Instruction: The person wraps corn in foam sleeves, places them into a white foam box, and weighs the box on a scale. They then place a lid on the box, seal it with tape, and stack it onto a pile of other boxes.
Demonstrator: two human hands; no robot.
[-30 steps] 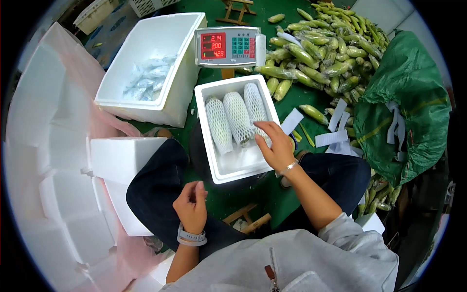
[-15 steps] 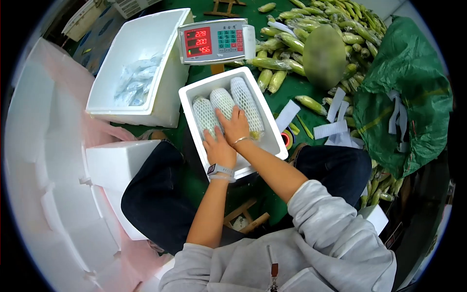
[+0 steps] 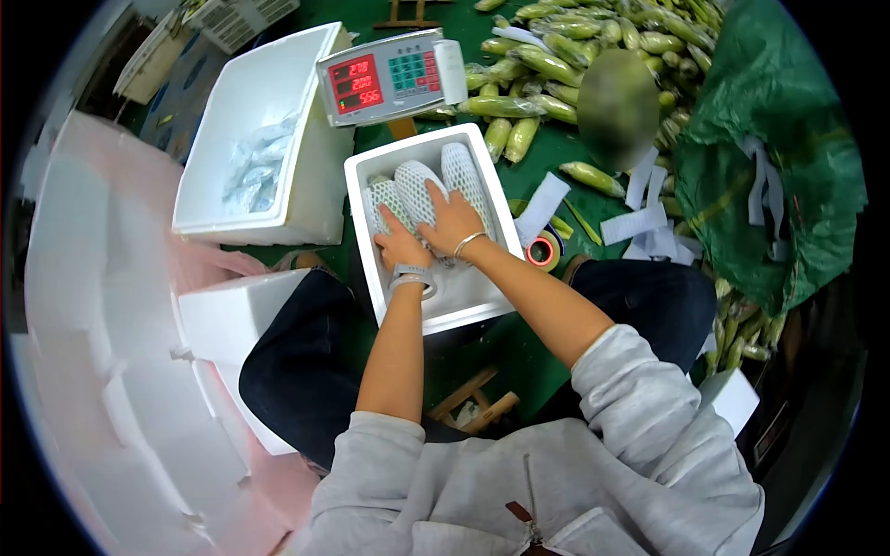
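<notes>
A white foam box [image 3: 360, 243] in front of me holds ears of corn in white foam netting. Inside, the left ear [image 3: 382, 193] stands by the wall, the middle ear [image 3: 414, 196] leans left, and the right ear [image 3: 461, 165] lies along the right side. My left hand [image 3: 403, 246] lies with spread fingers on the left ear's lower part, beside the middle ear. With thumb and fingers apart over its sides, my right hand [image 3: 456, 222] grips the middle ear. Their lower ends are partly hidden by my hands.
A scale display [image 3: 389, 76] stands behind the box. A larger foam box [image 3: 320, 176] with clear bags is left. Wrapped corn [image 3: 547, 65] is piled beyond. Foam strips [image 3: 634, 224], tape rolls [image 3: 543, 250] and a green sack [image 3: 769, 139] lie right.
The middle ear has tilted, its top going left. My left hand has moved up and left within the box. The scale's red digits have changed. The view has shifted slightly.
</notes>
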